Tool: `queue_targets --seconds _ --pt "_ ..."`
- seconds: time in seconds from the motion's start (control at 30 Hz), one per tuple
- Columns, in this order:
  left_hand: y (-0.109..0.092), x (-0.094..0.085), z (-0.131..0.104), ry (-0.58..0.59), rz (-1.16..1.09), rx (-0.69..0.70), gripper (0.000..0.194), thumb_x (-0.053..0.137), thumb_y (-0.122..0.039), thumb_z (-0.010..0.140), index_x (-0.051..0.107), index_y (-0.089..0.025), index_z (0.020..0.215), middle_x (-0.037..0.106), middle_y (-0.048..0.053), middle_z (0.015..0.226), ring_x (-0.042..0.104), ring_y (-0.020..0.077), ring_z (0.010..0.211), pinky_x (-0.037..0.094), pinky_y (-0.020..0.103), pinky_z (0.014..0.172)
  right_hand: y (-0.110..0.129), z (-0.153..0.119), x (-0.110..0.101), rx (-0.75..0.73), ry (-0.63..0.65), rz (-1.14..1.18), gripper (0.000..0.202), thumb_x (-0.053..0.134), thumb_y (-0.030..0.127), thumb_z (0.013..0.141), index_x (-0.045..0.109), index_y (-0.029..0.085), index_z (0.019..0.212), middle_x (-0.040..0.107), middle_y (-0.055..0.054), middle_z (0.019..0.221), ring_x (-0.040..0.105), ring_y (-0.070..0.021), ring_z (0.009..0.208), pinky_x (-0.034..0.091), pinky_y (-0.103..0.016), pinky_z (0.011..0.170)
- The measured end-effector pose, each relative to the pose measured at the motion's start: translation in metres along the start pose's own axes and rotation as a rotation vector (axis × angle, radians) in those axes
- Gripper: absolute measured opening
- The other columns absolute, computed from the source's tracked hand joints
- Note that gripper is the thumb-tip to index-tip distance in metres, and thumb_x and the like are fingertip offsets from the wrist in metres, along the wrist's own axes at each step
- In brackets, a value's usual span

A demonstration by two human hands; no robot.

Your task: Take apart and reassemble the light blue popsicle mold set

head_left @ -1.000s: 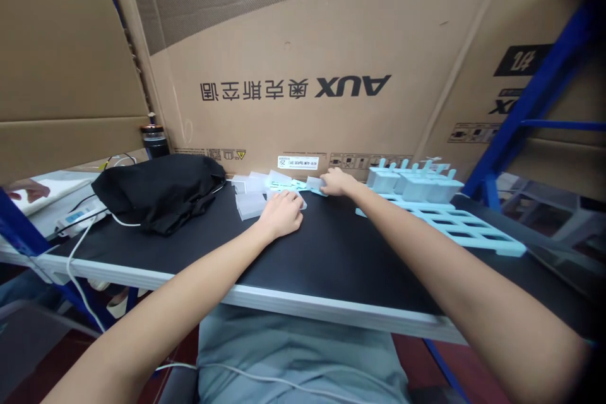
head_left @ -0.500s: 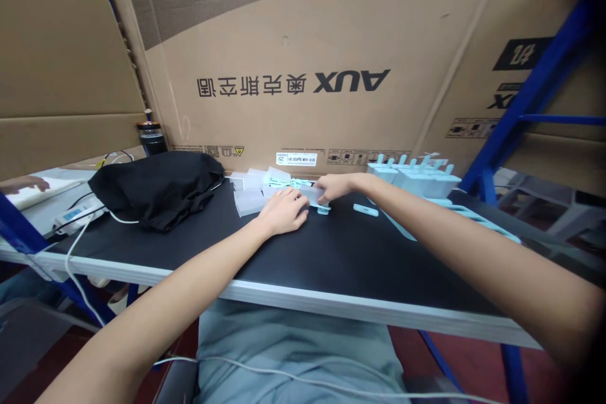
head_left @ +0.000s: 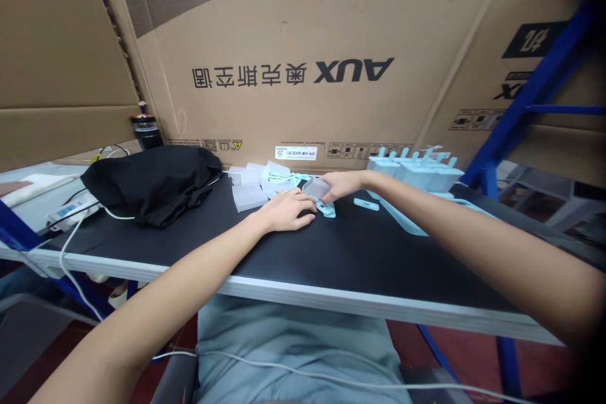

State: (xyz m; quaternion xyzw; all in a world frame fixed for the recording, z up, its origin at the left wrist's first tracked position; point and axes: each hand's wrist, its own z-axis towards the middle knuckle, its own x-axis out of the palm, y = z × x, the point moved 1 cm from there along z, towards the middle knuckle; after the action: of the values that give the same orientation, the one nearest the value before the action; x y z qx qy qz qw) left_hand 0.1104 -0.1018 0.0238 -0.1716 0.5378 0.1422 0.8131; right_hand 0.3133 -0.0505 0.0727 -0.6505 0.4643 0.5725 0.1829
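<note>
My right hand (head_left: 343, 184) grips a translucent plastic popsicle mould cup (head_left: 315, 188), tilted over the black table mat. My left hand (head_left: 288, 209) lies palm down beside it, fingers stretched out and slightly bent, tips close to the cup. Just under the cup is a small light blue plastic piece (head_left: 327, 209), partly covered by it. Behind and left of my left hand lie several clear mould cups (head_left: 249, 197) in a loose group. Thin light blue sticks (head_left: 299, 176) lie among them. A flat light blue piece (head_left: 366, 204) rests alone to the right.
Light blue popsicle moulds with upright sticks (head_left: 423, 172) stand at the back right, by a light blue frame (head_left: 402, 218) partly behind my right forearm. A black cloth (head_left: 154, 183) and a white power strip (head_left: 73, 209) are at the left. A large cardboard box (head_left: 284, 31) walls the back.
The cup in my right hand has turned and tilted up, showing more of the blue piece below. My left hand has shifted slightly right. The camera view has moved a little.
</note>
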Motion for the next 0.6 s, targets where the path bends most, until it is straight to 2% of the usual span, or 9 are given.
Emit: queue_targets --seconds 0.13,0.3,0.43,0.6 --pt "-0.002 -0.001 -0.001 0.006 -0.022 0.020 0.021 0.049 -0.034 0.089 0.062 -0.025 0.103 0.063 0.003 0.112 0.049 0.0249 0.106 0.037 0.038 0.093 0.003 -0.006 -0.003 -0.015 -0.086 -0.002 0.046 0.066 0.035 0.059 0.058 0.017 0.101 0.065 -0.003 0.089 0.059 -0.0198 0.079 0.044 -0.028 0.067" --pt "-0.003 -0.002 -0.001 -0.005 0.019 0.045 0.022 0.050 -0.034 0.088 0.059 -0.022 0.104 0.061 0.005 0.104 0.051 0.0234 0.102 0.039 0.036 0.090 0.005 -0.021 -0.006 -0.077 -0.110 0.066 0.048 0.066 0.041 0.061 0.059 0.017 0.102 0.066 -0.003 0.092 0.059 -0.0201 0.082 0.044 -0.028 0.070" --pt "-0.002 -0.001 -0.001 0.001 0.032 0.075 0.019 0.050 -0.032 0.087 0.061 -0.021 0.099 0.060 0.005 0.100 0.052 0.0220 0.097 0.040 0.036 0.089 -0.004 -0.030 -0.001 0.014 -0.096 -0.019 0.052 0.067 0.049 0.059 0.059 0.018 0.100 0.065 -0.002 0.086 0.059 -0.0205 0.076 0.043 -0.029 0.065" --pt "-0.004 -0.003 -0.002 -0.007 -0.013 0.118 0.019 0.053 -0.034 0.085 0.062 -0.023 0.098 0.058 0.005 0.108 0.052 0.0219 0.102 0.040 0.035 0.092 -0.016 -0.021 0.003 0.064 -0.161 -0.146 0.048 0.064 0.042 0.062 0.057 0.019 0.104 0.065 -0.004 0.092 0.060 -0.0220 0.081 0.043 -0.029 0.067"
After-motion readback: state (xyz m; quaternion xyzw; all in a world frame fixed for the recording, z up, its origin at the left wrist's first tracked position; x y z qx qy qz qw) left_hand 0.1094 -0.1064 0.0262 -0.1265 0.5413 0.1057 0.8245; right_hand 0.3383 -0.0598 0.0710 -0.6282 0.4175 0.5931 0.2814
